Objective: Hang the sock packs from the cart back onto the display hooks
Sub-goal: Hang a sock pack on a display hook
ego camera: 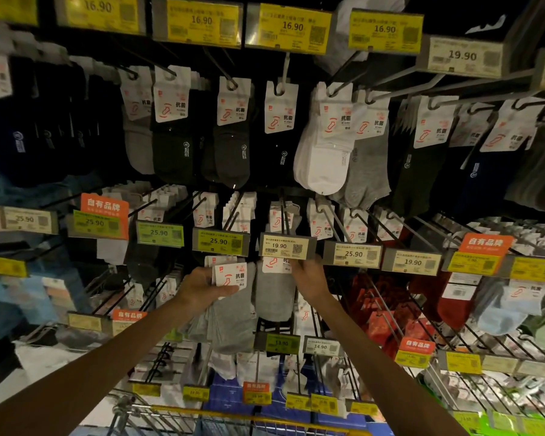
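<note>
My left hand (202,286) grips a pack of grey socks (233,313) by its white header card, held just below the 25.90 price tag (219,241). My right hand (309,276) pinches the white card of a second grey sock pack (274,294) right under the 19.90 price tag (285,247). That tag sits at the tip of a display hook (284,215). Whether the second pack hangs on the hook or only in my fingers is hidden by the tag. The cart (233,418) shows as a wire rim with a yellow bar at the bottom.
Rows of hooks with black, white and grey sock packs (324,152) fill the wall above. Red packs (387,309) hang to the right, more price tags (282,343) stick out below my hands. Hook rods project toward me on all sides.
</note>
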{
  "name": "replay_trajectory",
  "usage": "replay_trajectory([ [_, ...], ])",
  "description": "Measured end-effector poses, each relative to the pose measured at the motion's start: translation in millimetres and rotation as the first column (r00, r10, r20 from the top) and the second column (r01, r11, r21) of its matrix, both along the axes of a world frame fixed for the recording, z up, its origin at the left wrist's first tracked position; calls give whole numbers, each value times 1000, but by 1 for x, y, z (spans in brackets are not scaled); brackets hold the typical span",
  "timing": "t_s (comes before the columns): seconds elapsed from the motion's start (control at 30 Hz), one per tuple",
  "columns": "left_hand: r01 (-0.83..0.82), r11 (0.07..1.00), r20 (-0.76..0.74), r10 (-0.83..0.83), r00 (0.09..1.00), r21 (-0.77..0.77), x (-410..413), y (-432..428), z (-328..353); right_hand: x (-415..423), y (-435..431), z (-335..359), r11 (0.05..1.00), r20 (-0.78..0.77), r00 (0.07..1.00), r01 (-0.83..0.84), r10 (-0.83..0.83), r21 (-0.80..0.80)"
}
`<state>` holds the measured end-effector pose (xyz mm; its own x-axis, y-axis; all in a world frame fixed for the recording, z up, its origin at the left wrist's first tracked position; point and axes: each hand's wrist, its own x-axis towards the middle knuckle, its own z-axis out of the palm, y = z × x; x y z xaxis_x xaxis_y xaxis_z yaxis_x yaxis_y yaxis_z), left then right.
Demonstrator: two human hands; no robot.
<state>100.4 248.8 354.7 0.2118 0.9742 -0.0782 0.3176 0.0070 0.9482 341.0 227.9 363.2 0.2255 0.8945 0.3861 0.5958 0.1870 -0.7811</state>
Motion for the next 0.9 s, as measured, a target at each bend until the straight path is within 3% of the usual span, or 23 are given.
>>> replay_trajectory([
  [0.27, 18, 1000, 57, -18, 998, -4, 4, -4, -7, -19, -14, -23, 949, -148, 973, 208, -176, 236],
  [0.33, 19, 1000, 56, -19, 998, -1, 4, -4, -6, -21, -19, -29, 969, -186, 978, 137, -98, 208],
  [0.43, 28, 1000, 71, -29, 997, 12, 8, -3, -4, -28, -9, -14, 998, -266, 962, -42, 55, 52],
  [0.5, 54, 998, 83, -56, 995, 20, 11, -3, -2, -29, 5, 2, 991, -431, 901, -93, 42, -99],
  [0.53, 62, 998, 87, -64, 994, 27, 13, -4, -2, -25, 13, 7, 967, -471, 882, -129, 10, -222],
  [0.6, 57, 998, 85, -60, 995, 36, 17, -4, -1, -10, 25, 10, 853, -413, 909, -175, -51, -491],
  [0.67, 44, 999, 92, -46, 995, 29, 20, -4, -1, 7, 32, 2, 778, -381, 922, -191, -67, -599],
  [0.73, 30, 999, 96, -32, 995, 16, 24, -3, -2, 12, 32, 2, 836, -464, 883, -202, -71, -511],
  [0.83, 32, 999, 93, -31, 995, -8, 28, -3, 0, 20, 44, 0, 932, -742, 668, -303, 59, -199],
  [0.9, 14, 1000, 102, -11, 995, -22, 30, -3, 0, 19, 38, 9, 915, -700, 708, -339, 95, -219],
])
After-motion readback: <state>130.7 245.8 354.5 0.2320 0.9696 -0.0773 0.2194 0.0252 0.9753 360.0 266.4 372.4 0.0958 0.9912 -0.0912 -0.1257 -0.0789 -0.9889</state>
